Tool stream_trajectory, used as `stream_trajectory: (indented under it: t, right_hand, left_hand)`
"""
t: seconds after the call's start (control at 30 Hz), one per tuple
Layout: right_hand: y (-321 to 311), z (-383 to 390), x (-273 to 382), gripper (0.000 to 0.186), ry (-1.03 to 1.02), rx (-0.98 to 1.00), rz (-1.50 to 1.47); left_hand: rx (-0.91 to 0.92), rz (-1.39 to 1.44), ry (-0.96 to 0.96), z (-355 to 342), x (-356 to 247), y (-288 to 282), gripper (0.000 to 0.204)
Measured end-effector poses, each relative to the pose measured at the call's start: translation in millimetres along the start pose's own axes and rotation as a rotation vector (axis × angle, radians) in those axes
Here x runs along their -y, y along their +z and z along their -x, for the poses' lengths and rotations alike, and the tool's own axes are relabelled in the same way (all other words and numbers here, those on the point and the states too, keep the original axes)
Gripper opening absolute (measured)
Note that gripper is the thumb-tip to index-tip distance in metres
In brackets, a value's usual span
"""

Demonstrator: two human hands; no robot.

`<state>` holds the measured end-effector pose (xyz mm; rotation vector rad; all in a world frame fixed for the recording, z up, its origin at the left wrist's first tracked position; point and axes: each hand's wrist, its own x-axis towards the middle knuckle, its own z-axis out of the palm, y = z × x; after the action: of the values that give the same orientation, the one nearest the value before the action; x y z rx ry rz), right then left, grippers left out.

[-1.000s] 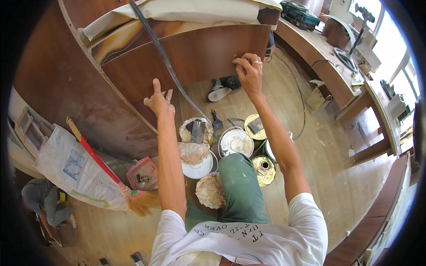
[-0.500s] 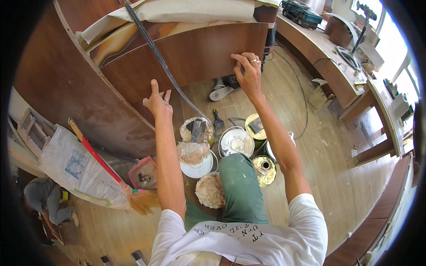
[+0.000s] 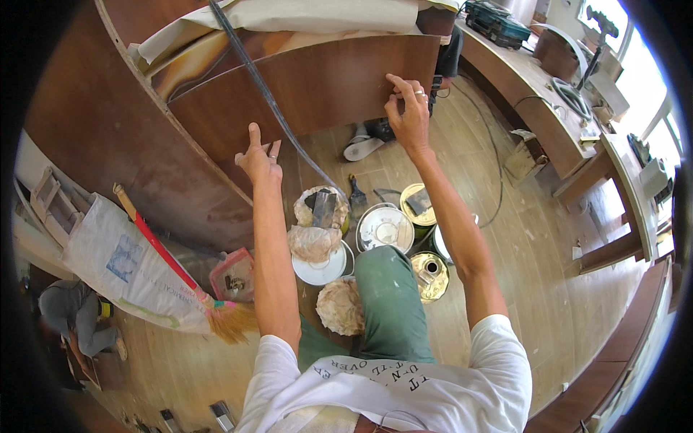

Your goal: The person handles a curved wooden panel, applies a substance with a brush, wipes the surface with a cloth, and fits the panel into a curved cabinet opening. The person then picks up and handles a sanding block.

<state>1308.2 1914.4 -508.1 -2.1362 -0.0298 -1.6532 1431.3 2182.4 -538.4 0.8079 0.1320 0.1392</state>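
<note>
A curved brown wood-faced panel (image 3: 325, 79) spans the upper middle, with a grey hose (image 3: 260, 83) hanging across its front. My left hand (image 3: 260, 160) is at the panel's lower left, index finger stretched up and fingers apart. By those fingers shows a flat brownish sliver; I cannot tell whether it is a finger or a thin strip. At the panel's right part is my right hand (image 3: 410, 115), its index finger reaching to the surface, thumb apart and the other fingers bent. Nothing shows in its grasp. Both arms are stretched forward.
Below my hands stand a white bucket (image 3: 386, 227), an open-spouted tin (image 3: 431, 276) and other paint containers. A brush (image 3: 356, 191) lies beyond them. A broom (image 3: 166, 252) leans over a white sack (image 3: 119, 263). Another person (image 3: 79, 317) crouches at lower left; a slippered foot (image 3: 364, 146) shows beneath the panel.
My right index finger has straightened, and its fingers are spread wider. My left hand keeps its pose. The whole view has shifted slightly, and more of a dark-clothed leg shows beyond the panel's right end.
</note>
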Motion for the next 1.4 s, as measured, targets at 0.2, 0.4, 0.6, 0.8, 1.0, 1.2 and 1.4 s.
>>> stream_trajectory:
  t: [0.2,0.4,0.6,0.8,1.0,1.2,1.4]
  right_hand:
    - [-2.7,1.4,0.5,0.033,0.023,0.036,-0.014]
    - [-2.4,1.1,-4.7,0.037,-0.004,0.056,0.008]
    - [-2.5,-0.1,-4.2,0.037,-0.013,0.053,0.038]
    - [-2.4,0.7,-1.7,0.028,-0.001,0.050,0.014]
    - [-2.3,4.7,-4.7,0.022,-0.044,0.064,0.045]
    - [-0.8,4.7,-4.3,0.027,-0.062,0.053,0.057]
    - [-0.5,6.7,-9.4,0.031,-0.098,0.076,0.047]
  left_hand:
    - [-0.001,0.001,0.006,-3.8,1.0,-2.6,0.115]
    - [0.012,-0.011,0.007,-4.6,1.7,-2.6,0.114]
    - [-0.001,-0.017,0.005,-4.3,1.1,-1.6,0.113]
    - [-0.007,-0.022,-0.002,-2.3,-0.2,0.3,0.113]
    - [0.005,-0.022,-0.005,-1.8,-1.5,-1.4,0.114]
    - [0.029,-0.007,0.005,-4.0,0.5,-3.2,0.113]
    - [-0.006,-0.013,-0.010,-6.7,0.4,-2.9,0.112]
